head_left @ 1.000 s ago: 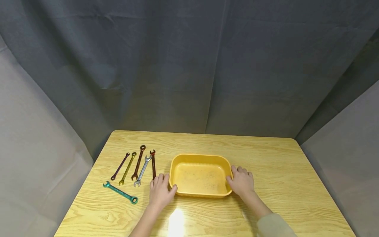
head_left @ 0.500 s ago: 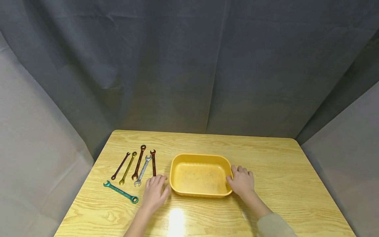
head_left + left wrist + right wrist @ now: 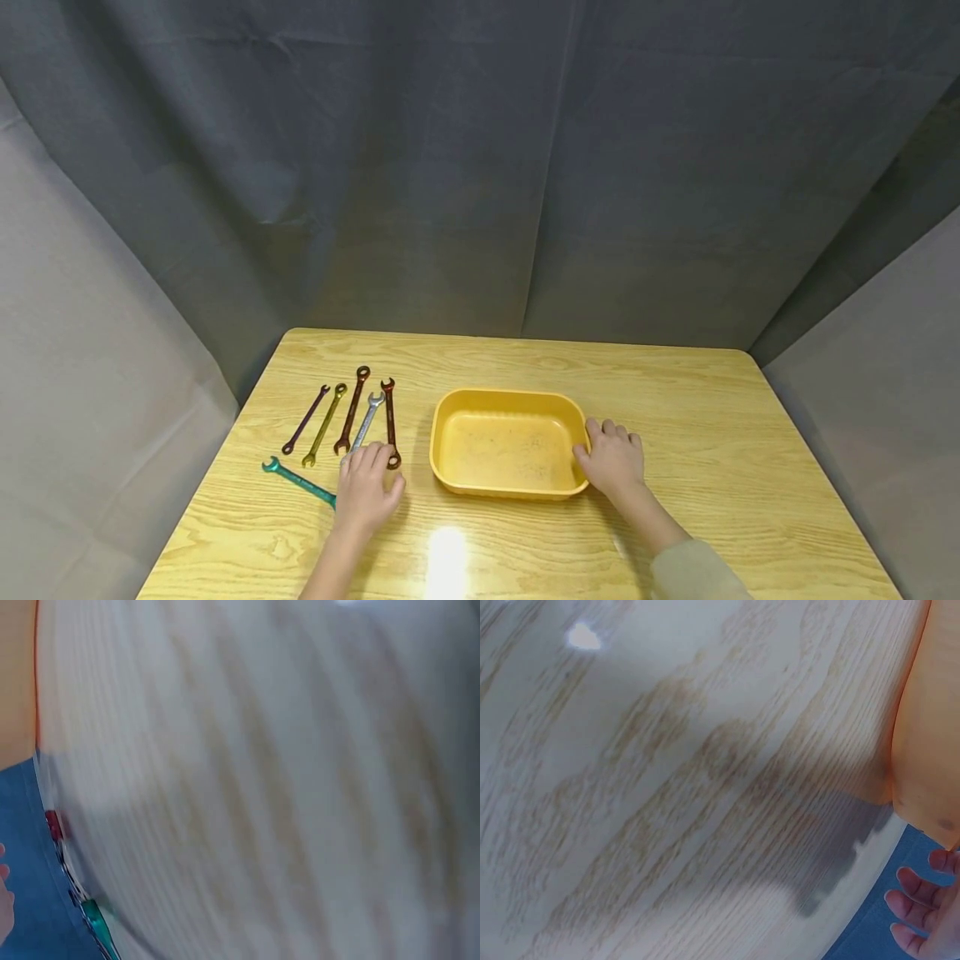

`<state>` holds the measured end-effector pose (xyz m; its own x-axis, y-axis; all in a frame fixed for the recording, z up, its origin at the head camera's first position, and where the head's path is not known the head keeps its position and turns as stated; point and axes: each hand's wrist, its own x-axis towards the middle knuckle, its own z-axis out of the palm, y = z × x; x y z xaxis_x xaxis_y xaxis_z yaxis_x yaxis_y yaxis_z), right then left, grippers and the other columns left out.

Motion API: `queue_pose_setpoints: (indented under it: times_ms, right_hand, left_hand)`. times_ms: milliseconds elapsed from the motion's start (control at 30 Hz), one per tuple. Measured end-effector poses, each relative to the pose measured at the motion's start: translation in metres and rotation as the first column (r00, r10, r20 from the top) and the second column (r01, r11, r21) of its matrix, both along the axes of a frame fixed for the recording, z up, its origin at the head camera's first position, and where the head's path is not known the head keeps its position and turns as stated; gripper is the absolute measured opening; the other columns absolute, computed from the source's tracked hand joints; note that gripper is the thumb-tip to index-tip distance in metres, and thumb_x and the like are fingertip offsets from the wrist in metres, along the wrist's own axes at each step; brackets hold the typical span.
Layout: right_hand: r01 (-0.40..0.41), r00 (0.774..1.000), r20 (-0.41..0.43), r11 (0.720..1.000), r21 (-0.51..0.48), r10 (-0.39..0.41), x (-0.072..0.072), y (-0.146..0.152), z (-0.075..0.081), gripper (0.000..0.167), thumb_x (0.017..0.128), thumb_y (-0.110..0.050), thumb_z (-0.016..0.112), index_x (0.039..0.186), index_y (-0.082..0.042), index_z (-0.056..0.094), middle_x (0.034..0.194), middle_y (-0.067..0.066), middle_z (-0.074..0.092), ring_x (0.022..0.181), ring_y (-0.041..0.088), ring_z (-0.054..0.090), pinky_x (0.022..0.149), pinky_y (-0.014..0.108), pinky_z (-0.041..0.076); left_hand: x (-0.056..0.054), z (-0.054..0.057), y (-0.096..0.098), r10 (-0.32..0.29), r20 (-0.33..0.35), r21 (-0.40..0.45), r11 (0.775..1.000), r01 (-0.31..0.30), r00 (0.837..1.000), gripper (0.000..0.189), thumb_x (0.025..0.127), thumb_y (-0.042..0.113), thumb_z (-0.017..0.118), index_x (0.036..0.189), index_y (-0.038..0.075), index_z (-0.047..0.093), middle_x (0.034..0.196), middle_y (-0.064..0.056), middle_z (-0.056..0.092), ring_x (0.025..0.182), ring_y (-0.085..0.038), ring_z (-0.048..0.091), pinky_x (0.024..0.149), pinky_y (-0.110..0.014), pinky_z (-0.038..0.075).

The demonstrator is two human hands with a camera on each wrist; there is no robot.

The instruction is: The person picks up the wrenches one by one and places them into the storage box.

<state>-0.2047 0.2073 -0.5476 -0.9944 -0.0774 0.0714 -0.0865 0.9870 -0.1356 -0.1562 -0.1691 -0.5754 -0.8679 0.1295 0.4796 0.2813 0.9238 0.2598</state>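
Note:
In the head view my left hand (image 3: 364,490) is over the table's left half, its fingers relaxed and nothing visibly held. Its fingertips overlap the lower end of a silver wrench (image 3: 367,418), and the hand hides the ring end of a green wrench (image 3: 298,481). Just beyond the fingers lies a dark red wrench (image 3: 390,421). My right hand (image 3: 615,458) holds the right rim of a yellow plastic basin (image 3: 510,492), thumb on the inner side, fingers outside. The right wrist view shows those fingers (image 3: 915,892) loosely curled beside the basin's wall (image 3: 930,735).
Left of the silver wrench lie a brown-red wrench (image 3: 352,412), a yellow-green wrench (image 3: 325,425) and a purple wrench (image 3: 306,421), roughly side by side. The wood-grain table (image 3: 675,400) meets a grey curtain (image 3: 420,208) at its back edge.
My left hand has let go of the basin's left side and moved left to the wrenches, uncovering the dark red wrench's ring end. The right hand and the basin stay put.

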Motion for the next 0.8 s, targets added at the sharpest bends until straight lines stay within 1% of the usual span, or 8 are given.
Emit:
queue_pose_setpoints:
  times_ms: [67, 167, 467, 667, 800]
  right_hand:
    - [-0.002, 1.000, 0.001, 1.000, -0.003, 0.002, 0.000, 0.000, 0.001, 0.046, 0.087, -0.036, 0.051, 0.120, -0.005, 0.050, 0.104, 0.019, 0.054, 0.095, 0.038, 0.050, 0.080, 0.054, 0.037]
    - [-0.008, 1.000, -0.001, 1.000, -0.002, 0.008, 0.001, 0.001, 0.001, 0.046, 0.087, -0.036, 0.051, 0.120, -0.004, 0.050, 0.105, 0.019, 0.055, 0.095, 0.038, 0.051, 0.079, 0.054, 0.037]
    - [-0.010, 1.000, -0.001, 1.000, -0.010, 0.010, 0.001, 0.001, 0.002, 0.047, 0.087, -0.036, 0.051, 0.122, -0.004, 0.049, 0.107, 0.020, 0.055, 0.096, 0.039, 0.051, 0.081, 0.055, 0.037]
    - [-0.009, 1.000, -0.011, 1.000, -0.009, 0.008, 0.000, 0.001, 0.002, 0.046, 0.087, -0.035, 0.050, 0.121, -0.005, 0.050, 0.106, 0.019, 0.055, 0.095, 0.038, 0.051, 0.080, 0.054, 0.038]
    - [-0.010, 1.000, -0.013, 1.000, -0.012, 0.010, 0.001, 0.001, 0.002, 0.046, 0.087, -0.035, 0.051, 0.121, -0.004, 0.050, 0.106, 0.019, 0.055, 0.095, 0.039, 0.052, 0.079, 0.055, 0.038]
  left_hand:
    - [0.000, -0.001, -0.004, 0.023, -0.017, 0.009, 1.000, -0.023, 1.000, 0.034, 0.076, 0.023, 0.060, 0.105, 0.005, 0.060, 0.104, -0.010, 0.058, 0.099, -0.029, 0.049, 0.092, -0.047, 0.034]
    - [-0.001, -0.003, -0.012, 0.039, -0.026, 0.011, 0.999, -0.038, 0.999, 0.034, 0.074, 0.022, 0.060, 0.103, 0.005, 0.060, 0.102, -0.010, 0.058, 0.098, -0.029, 0.049, 0.091, -0.047, 0.034]
    - [-0.001, -0.008, -0.038, 0.031, -0.057, 0.000, 1.000, -0.031, 0.998, 0.032, 0.069, 0.015, 0.064, 0.099, 0.006, 0.060, 0.100, -0.009, 0.058, 0.097, -0.029, 0.050, 0.090, -0.050, 0.034]
    - [0.003, -0.010, -0.058, 0.040, -0.039, -0.015, 0.999, -0.041, 0.998, 0.036, 0.067, 0.014, 0.066, 0.101, 0.003, 0.062, 0.102, -0.012, 0.059, 0.095, -0.031, 0.050, 0.090, -0.053, 0.033]
    - [0.007, -0.013, -0.069, 0.049, -0.010, -0.036, 0.998, -0.049, 0.999, 0.039, 0.065, 0.015, 0.068, 0.102, 0.003, 0.061, 0.101, -0.011, 0.059, 0.095, -0.031, 0.050, 0.089, -0.051, 0.034]
